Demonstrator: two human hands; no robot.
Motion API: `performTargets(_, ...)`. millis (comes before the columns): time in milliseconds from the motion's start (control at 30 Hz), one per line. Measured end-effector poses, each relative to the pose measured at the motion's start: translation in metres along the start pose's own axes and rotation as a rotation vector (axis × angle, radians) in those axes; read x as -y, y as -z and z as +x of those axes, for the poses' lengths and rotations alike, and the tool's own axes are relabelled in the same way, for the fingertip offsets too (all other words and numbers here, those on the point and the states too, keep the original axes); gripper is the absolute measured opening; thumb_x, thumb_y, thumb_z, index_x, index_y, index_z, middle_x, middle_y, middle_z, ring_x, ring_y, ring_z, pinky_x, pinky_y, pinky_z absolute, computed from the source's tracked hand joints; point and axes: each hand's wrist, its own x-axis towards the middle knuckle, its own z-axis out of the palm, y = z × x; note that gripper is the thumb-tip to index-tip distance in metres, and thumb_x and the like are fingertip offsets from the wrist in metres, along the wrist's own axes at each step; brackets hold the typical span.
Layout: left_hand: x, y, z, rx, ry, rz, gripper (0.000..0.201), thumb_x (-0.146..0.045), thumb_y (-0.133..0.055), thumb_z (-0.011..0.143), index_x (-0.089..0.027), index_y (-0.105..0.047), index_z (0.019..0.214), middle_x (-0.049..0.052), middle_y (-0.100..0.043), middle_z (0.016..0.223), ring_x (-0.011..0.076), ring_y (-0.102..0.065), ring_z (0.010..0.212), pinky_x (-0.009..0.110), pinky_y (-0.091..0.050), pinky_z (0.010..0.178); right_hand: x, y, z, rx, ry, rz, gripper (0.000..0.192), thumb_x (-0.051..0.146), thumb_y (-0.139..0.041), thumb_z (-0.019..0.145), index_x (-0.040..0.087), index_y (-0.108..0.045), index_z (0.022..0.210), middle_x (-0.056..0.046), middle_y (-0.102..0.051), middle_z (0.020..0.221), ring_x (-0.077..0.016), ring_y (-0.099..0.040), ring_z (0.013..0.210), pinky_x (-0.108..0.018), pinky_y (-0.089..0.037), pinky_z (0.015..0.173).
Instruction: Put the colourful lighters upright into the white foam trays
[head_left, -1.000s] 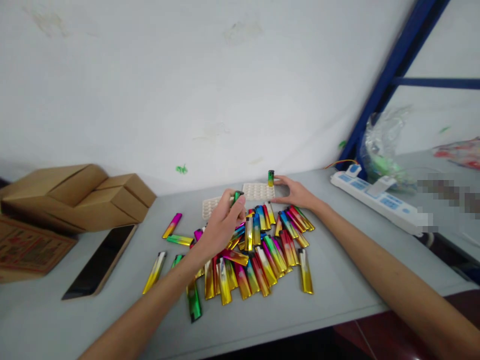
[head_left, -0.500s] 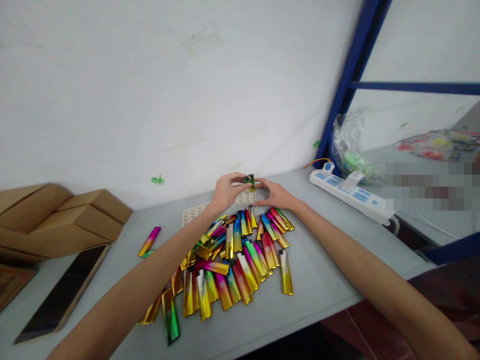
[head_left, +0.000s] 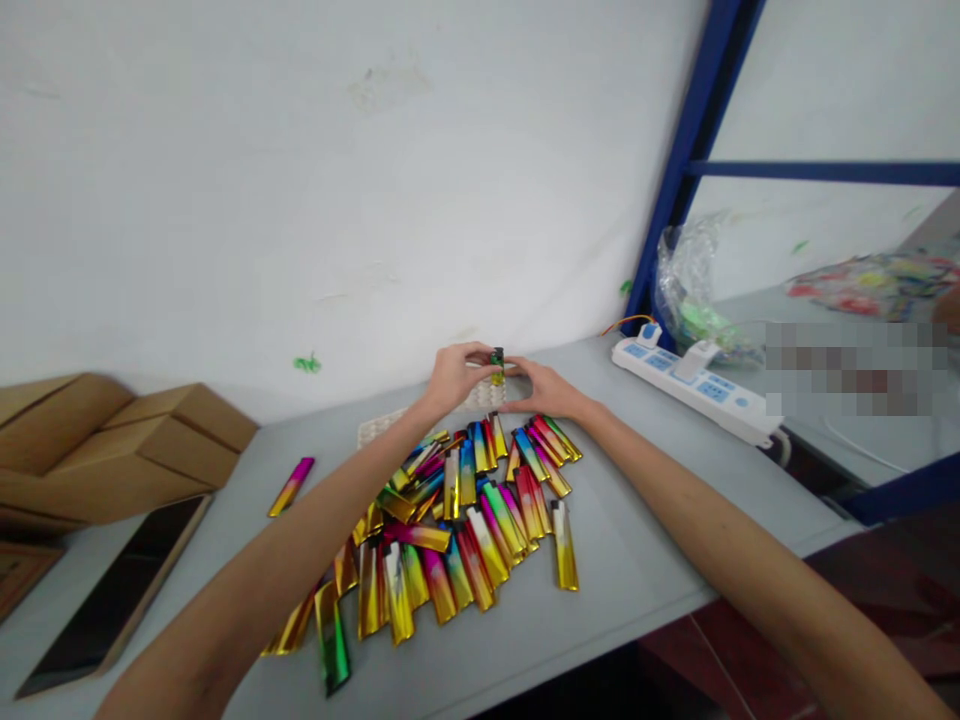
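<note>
A green-and-gold lighter (head_left: 498, 367) with a black top stands upright in the fingertips of my left hand (head_left: 454, 378). Beneath it is a white tray with rows of small cells (head_left: 381, 426), partly covered by my hands and left forearm. My right hand (head_left: 551, 388) is curved open at the lighter's right side. Its index fingertip comes close to the lighter, though contact is unclear, and its thumb is low by the tray. Nearer to me lies a loose pile of shiny gradient-coloured lighters (head_left: 495, 525), mostly gold at the lower end. One white-and-gold lighter (head_left: 565, 545) sits apart at the pile's right.
Cardboard boxes (head_left: 169, 440) and a flat dark-screened device (head_left: 112, 600) occupy the left side. A pink-and-gold lighter (head_left: 292, 487) lies alone there. At right, a white power strip (head_left: 694, 390) with plugs runs along the table beside a blue metal frame (head_left: 667, 180) and plastic bag (head_left: 686, 270).
The lighter in my left hand has turned slightly and now shows its green-and-gold side more plainly. Both hands stay almost in place; the whole view has shifted slightly.
</note>
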Motion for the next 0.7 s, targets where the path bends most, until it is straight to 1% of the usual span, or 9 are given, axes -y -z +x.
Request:
performTargets(200,-0.001,0.001,0.004,0.032,0.042,-0.028,0.031,-0.032,-0.09,0.066,-0.015,-0.073,0.084,0.007,-0.077,0.08,0.0225,-0.074,0.078,0.038,-0.06,0.082,0.003,0.001,0.0,0.0,-0.017,-0.015,0.089,0.047,-0.088,0.073,0.02,-0.047,0.147,-0.016,-0.069,0.135,-0.0348,-0.067,0.124,-0.05,-0.051,0.107)
performTargets(333,0.004,0.0,0.005,0.053,0.05,-0.038,0.029,-0.032,-0.09,0.065,-0.014,-0.072,0.079,0.008,-0.076,0.077,0.0214,-0.073,0.075,0.036,-0.06,0.079,0.003,0.001,0.0,0.005,-0.008,-0.014,0.088,0.045,-0.088,0.074,0.019,-0.047,0.146,-0.017,-0.067,0.138,-0.0343,-0.066,0.125,-0.05,-0.05,0.107)
performTargets(433,0.009,0.0,0.008,0.058,0.107,-0.046,0.032,-0.034,-0.091,0.063,-0.014,-0.07,0.076,0.007,-0.076,0.076,0.0214,-0.073,0.073,0.035,-0.059,0.075,0.002,0.001,0.0,0.003,-0.006,-0.016,0.089,0.045,-0.088,0.074,0.017,-0.046,0.147,-0.018,-0.067,0.137,-0.0339,-0.066,0.125,-0.049,-0.05,0.108)
performTargets(533,0.012,0.001,0.011,0.078,0.162,-0.036,0.036,-0.038,-0.092,0.06,-0.015,-0.069,0.076,0.006,-0.076,0.075,0.0219,-0.073,0.072,0.033,-0.058,0.07,0.001,0.0,0.0,-0.006,-0.007,-0.015,0.088,0.046,-0.088,0.074,0.019,-0.047,0.147,-0.016,-0.069,0.136,-0.033,-0.067,0.124,-0.049,-0.05,0.108)
performTargets(633,0.014,0.001,0.011,0.072,0.158,-0.001,0.037,-0.041,-0.091,0.061,-0.016,-0.068,0.077,0.005,-0.075,0.073,0.0216,-0.073,0.07,0.031,-0.056,0.066,-0.001,-0.001,0.0,-0.007,-0.002,-0.024,0.089,0.047,-0.088,0.073,0.021,-0.048,0.147,-0.015,-0.068,0.136,-0.0329,-0.067,0.123,-0.049,-0.05,0.108)
performTargets(700,0.015,0.0,0.009,0.077,0.135,0.032,0.036,-0.043,-0.09,0.063,-0.017,-0.068,0.076,0.005,-0.075,0.073,0.0214,-0.072,0.071,0.031,-0.056,0.066,-0.002,-0.001,0.0,-0.016,-0.004,-0.042,0.089,0.047,-0.089,0.072,0.02,-0.049,0.147,-0.016,-0.067,0.138,-0.0336,-0.066,0.124,-0.049,-0.05,0.108)
